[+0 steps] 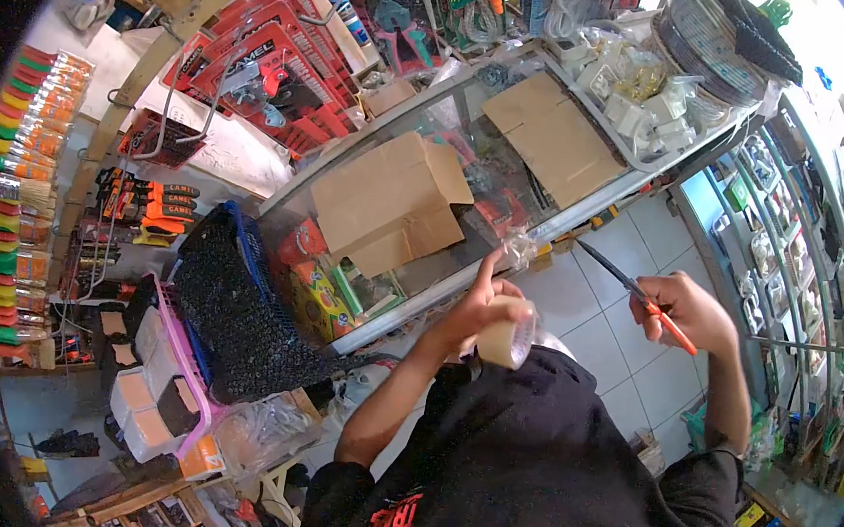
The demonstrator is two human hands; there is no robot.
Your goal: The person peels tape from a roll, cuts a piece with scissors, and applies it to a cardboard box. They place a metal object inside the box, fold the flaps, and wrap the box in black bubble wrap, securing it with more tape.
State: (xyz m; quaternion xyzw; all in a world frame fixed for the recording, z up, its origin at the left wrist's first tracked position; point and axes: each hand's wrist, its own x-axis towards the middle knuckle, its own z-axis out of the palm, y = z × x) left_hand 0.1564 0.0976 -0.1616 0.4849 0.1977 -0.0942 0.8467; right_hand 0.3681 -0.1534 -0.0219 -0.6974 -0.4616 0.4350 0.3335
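My left hand is closed around a roll of clear packing tape, held in front of my dark shirt. At its fingertips is a small crumpled clear plastic piece, above the near edge of the glass counter. My right hand grips a pair of scissors with orange handles. Their long dark blades look shut and point up and left towards the counter edge, apart from the tape. On the counter lie an opened cardboard box and a flat cardboard piece.
A pink basket with boxes and a black woven basket stand left of the counter. Paintbrushes and red tool packs hang on the left. Bagged white fittings sit at the counter's far end. A display case stands right.
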